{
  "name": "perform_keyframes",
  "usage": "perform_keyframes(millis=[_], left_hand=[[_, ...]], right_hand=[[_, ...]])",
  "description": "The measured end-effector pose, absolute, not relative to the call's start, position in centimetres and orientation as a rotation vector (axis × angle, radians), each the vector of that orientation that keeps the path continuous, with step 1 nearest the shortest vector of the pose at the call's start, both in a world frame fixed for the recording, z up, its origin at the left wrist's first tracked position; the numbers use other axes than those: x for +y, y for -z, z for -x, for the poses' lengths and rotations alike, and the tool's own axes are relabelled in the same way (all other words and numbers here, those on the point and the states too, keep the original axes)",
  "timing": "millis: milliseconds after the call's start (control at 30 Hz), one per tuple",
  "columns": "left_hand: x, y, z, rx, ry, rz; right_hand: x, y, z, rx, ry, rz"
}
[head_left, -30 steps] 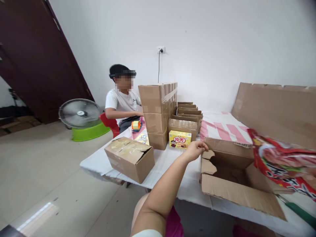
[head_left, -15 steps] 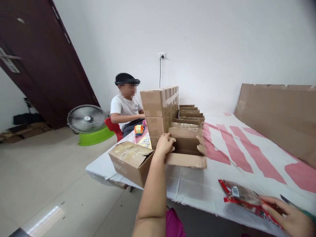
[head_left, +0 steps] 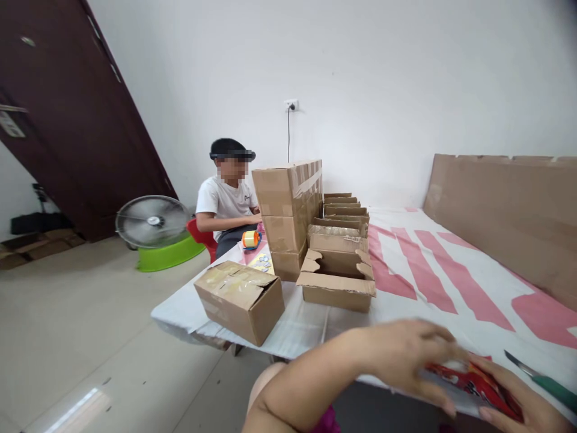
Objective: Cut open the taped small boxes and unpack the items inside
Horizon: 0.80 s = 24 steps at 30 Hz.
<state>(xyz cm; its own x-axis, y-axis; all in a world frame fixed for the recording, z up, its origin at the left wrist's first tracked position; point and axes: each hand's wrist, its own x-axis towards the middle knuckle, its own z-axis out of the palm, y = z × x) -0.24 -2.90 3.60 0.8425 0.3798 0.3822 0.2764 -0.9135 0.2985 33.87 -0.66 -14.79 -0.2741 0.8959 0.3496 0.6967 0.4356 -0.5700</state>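
Observation:
My right hand [head_left: 525,394], at the lower right, grips a red plastic snack packet [head_left: 487,385] between thumb and fingers at the table's front edge. My left hand [head_left: 412,355], smeared by motion, hovers over the packet's left end with thumb and fingers apart; whether it touches the packet I cannot tell. A green-handled knife [head_left: 552,388] lies beside my right hand. Farther back stands an open cardboard box [head_left: 336,297] with its flaps up, nothing visible inside. To its left sits a closed, taped cardboard box [head_left: 237,300].
Behind the open box runs a row of open boxes [head_left: 345,210]. A stack of taped boxes [head_left: 279,192] stands on their left. A person [head_left: 228,201] in a cap sits beyond, near an orange tape roll [head_left: 250,239]. A large cardboard sheet [head_left: 505,210] leans at right.
My left hand has left the open box's flap and swung right to the packet. My right hand still holds the packet, now drawn slightly closer. More of the knife shows.

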Motion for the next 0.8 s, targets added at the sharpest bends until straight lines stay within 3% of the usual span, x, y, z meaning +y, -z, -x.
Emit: perform_keyframes(millis=[133,233,400,667,800], left_hand=[[-1.8,2.9,-4.0,0.788,-0.146,-2.896],[0.0,5.3,-4.7,0.946,-0.224,-2.866],[2.3,5.1,-3.7,1.123,-0.256,-2.637],[5.3,6.2,-4.3,1.374,-0.603,-2.149],[5.9,5.9,-5.3,1.097,-1.015,-1.709]], right_hand=[[-1.1,14.8,-34.6,-2.122,-0.547,1.278],[-1.2,14.7,-35.1,-2.051,-0.669,1.245],[-0.4,15.0,-35.6,-1.910,-0.683,1.315],[1.7,13.3,-33.6,-1.598,-0.661,1.487],[3.2,9.9,-32.4,-1.432,-0.724,1.529]])
